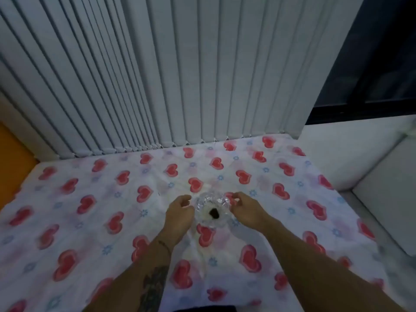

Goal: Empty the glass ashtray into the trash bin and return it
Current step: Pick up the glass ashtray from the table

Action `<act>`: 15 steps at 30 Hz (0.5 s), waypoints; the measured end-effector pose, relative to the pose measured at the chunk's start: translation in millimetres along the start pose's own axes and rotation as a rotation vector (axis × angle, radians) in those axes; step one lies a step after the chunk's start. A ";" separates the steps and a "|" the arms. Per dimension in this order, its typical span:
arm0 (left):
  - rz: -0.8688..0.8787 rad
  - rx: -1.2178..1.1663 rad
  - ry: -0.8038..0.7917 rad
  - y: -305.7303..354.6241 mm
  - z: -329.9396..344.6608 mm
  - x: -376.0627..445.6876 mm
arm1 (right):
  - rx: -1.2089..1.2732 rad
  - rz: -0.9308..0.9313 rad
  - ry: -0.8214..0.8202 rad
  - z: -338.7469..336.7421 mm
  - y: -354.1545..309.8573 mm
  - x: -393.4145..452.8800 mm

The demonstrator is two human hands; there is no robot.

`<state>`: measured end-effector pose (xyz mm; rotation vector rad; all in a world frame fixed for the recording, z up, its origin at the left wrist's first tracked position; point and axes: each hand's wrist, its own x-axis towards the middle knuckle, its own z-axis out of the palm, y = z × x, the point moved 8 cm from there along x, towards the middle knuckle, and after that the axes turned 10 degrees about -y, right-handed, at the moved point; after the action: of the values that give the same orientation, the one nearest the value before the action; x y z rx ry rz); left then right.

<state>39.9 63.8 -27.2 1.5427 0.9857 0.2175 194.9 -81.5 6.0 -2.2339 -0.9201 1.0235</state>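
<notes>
A clear glass ashtray [212, 208] rests on a table covered by a white cloth with red hearts [90, 199]. A dark lump of ash or a butt lies in its middle. My left hand [180, 211] is at the ashtray's left side, fingers curled and apart, close to the rim. My right hand [245, 209] is at its right side, fingertips near or touching the rim. Neither hand clearly grips the glass. No trash bin is in view.
White vertical blinds [180, 75] hang right behind the table's far edge. A dark window [371, 75] is at the upper right. A white sofa or cushion [382, 181] stands to the right of the table. An orange surface [13, 158] shows at the left.
</notes>
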 end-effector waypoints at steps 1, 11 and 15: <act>-0.003 0.004 0.004 -1.4 6.2 5.3 | 0.020 0.005 -0.016 2.5 5.4 7.3; -0.043 0.210 0.233 -11.6 40.9 22.3 | 0.194 0.060 -0.092 30.2 37.7 61.9; -0.060 0.322 0.283 -8.0 41.6 19.0 | 0.172 0.038 -0.105 39.7 35.6 65.6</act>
<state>74.7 45.8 -52.1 1.8035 1.3388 0.2478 208.2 -48.5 -70.6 -2.0788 -0.8037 1.1999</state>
